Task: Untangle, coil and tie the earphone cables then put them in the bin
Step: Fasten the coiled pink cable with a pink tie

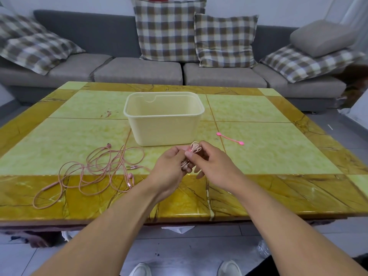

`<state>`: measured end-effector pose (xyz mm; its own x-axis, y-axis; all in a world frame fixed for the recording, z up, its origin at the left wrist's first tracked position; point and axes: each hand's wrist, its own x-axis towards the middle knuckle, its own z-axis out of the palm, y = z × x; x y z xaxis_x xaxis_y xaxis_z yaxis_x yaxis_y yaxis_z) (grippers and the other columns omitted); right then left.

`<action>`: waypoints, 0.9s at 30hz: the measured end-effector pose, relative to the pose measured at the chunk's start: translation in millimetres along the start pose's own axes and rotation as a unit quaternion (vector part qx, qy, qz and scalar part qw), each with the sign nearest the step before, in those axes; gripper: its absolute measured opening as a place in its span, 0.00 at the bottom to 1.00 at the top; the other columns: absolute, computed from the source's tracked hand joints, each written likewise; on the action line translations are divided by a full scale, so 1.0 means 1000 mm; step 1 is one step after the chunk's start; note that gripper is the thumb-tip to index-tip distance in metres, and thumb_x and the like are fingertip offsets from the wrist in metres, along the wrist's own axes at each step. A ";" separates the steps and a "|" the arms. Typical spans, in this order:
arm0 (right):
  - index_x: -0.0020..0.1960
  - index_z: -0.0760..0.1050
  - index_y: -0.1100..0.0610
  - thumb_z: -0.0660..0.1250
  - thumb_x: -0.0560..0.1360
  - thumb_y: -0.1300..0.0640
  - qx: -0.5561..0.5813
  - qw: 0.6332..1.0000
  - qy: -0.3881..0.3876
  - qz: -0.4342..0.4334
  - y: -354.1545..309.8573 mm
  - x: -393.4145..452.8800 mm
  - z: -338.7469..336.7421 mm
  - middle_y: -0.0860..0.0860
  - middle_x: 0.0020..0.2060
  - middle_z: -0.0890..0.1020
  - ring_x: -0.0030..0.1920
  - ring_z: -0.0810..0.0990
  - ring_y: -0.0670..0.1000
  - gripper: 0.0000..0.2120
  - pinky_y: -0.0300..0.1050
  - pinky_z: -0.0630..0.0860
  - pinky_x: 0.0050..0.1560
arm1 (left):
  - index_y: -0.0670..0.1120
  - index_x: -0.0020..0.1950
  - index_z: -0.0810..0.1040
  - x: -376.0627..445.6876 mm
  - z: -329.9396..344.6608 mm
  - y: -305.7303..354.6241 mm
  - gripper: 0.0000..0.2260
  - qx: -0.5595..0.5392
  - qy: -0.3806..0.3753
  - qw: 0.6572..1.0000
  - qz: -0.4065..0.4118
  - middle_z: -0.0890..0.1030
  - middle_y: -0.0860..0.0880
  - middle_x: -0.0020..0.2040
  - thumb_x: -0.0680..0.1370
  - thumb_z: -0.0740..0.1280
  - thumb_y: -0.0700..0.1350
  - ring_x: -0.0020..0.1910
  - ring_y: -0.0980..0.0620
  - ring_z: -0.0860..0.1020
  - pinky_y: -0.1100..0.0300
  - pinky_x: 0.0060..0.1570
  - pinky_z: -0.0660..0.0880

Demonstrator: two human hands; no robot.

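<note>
A small coiled bundle of pink earphone cable [195,148] is held above the table between both hands, just in front of the cream bin [163,118]. My left hand [169,172] grips the lower part of the coil. My right hand [214,163] pinches a pink tie against the coil near its top. A second pink earphone cable [95,170] lies loose and tangled on the table at the left. A spare pink cable tie [230,138] lies on the table to the right of the bin. The bin looks empty.
The yellow-green marble table [278,156] fills the middle of the view. A grey sofa [139,72] with checked cushions stands behind it. My shoes show on the tiled floor below the table's near edge.
</note>
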<state>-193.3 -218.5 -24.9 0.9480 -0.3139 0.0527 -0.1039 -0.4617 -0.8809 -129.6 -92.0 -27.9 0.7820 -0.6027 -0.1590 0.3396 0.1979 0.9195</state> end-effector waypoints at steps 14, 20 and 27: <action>0.46 0.80 0.55 0.66 0.82 0.48 0.123 0.988 0.057 0.069 0.006 0.003 0.003 0.50 0.36 0.81 0.34 0.77 0.50 0.12 0.47 0.75 0.33 | 0.45 0.58 0.79 -0.003 -0.008 0.004 0.09 0.130 -0.016 0.991 -0.008 0.84 0.46 0.44 0.81 0.69 0.47 0.41 0.48 0.84 0.55 0.34 0.81; 0.43 0.79 0.64 0.72 0.78 0.49 0.130 0.986 0.064 0.080 0.006 0.004 0.002 0.48 0.29 0.76 0.31 0.74 0.49 0.17 0.45 0.74 0.31 | 0.45 0.54 0.84 0.002 -0.015 -0.002 0.08 0.151 0.036 0.988 0.021 0.86 0.50 0.41 0.76 0.75 0.44 0.38 0.57 0.81 0.61 0.36 0.78; 0.36 0.81 0.58 0.77 0.73 0.51 0.229 0.964 0.066 0.116 0.000 0.003 0.007 0.52 0.31 0.78 0.29 0.76 0.49 0.12 0.41 0.76 0.30 | 0.39 0.53 0.84 0.003 -0.013 -0.005 0.08 0.092 0.069 0.993 0.022 0.85 0.45 0.41 0.74 0.75 0.37 0.38 0.53 0.82 0.61 0.40 0.80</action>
<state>-188.1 -213.7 -27.9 0.8655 -0.4817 -0.1377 -0.1358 0.0388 -0.9900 -122.0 -85.2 -37.9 0.8623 -0.4824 -0.1539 0.2127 0.0693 0.9747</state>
